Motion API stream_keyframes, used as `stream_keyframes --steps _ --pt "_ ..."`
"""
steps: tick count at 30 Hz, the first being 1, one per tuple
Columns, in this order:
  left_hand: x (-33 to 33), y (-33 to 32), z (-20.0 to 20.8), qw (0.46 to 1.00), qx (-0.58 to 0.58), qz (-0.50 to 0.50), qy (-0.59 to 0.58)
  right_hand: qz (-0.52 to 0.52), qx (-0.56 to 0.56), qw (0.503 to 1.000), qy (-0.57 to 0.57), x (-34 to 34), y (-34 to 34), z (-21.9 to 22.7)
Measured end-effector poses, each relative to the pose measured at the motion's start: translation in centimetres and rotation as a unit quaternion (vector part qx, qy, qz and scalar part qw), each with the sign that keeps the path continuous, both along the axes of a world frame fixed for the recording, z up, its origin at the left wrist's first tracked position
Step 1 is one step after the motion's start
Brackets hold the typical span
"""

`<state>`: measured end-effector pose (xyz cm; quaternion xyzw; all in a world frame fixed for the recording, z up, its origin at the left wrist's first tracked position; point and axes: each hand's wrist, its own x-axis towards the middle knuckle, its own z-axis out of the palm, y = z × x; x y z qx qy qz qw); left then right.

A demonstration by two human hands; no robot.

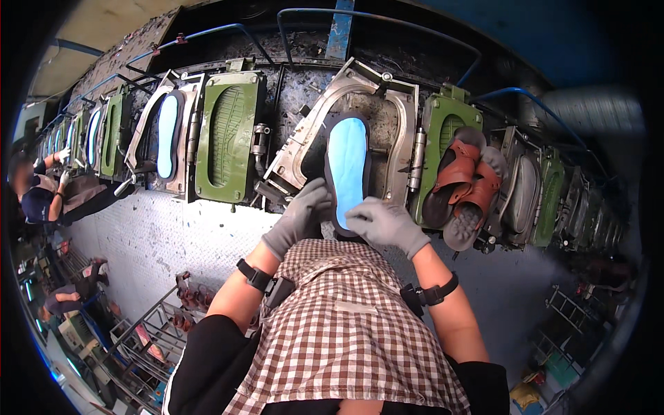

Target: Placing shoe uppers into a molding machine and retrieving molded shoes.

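Note:
A sole-shaped piece with a light blue face and a dark rim (348,162) stands upright before me, inside an opened metal mould frame (403,138). Close to the left side of its heel is my left hand (302,216) in a grey glove, fingers bent together. My right hand (387,225), gloved the same way, has its fingers drawn together at the right edge of the heel, overlapping the blue face. Whatever either set of fingertips may hold is too small or hidden to make out.
A green mould plate (230,135) stands left of the frame. To the right, brown strap sandals (470,180) rest against another green plate (443,117). Similar moulds line both sides. A co-worker (52,187) in light gloves is at the far left. Behind lies a metal rack (149,325).

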<state>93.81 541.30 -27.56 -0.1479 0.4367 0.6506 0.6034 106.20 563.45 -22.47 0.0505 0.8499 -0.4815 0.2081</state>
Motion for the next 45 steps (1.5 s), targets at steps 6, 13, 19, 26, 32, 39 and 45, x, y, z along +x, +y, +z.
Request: stream_keyframes --steps 6,13,19,26,32,39,45 --pt "-3.1 8.2 1.0 0.981 -0.013 0.076 0.179 -0.293 0.117 0.944 -0.091 -4.1 -0.7 -3.8" --pt "-3.5 10.5 -0.8 0.976 0.022 0.079 0.203 -0.412 0.001 0.91 0.044 -3.1 -2.6 -5.1" --pt "-7.8 16.0 -3.2 0.963 0.065 0.024 0.26 -0.42 0.169 0.875 0.173 -6.1 1.3 -5.8" --pt "-4.9 16.2 -1.0 0.923 0.053 0.036 0.379 -0.369 0.177 0.907 0.097 -4.9 3.3 -3.7" --pt "1.2 12.3 0.0 0.699 -0.202 -0.061 0.683 -0.39 0.278 0.827 0.295 4.9 5.8 0.8" --pt "8.2 24.4 5.7 0.677 -0.114 -0.264 0.677 -0.553 0.186 0.812 -0.002 17.9 13.3 -1.5" --pt "11.3 32.0 4.9 0.898 -0.086 -0.177 0.393 -0.616 0.151 0.735 0.241 26.4 24.8 -0.5"
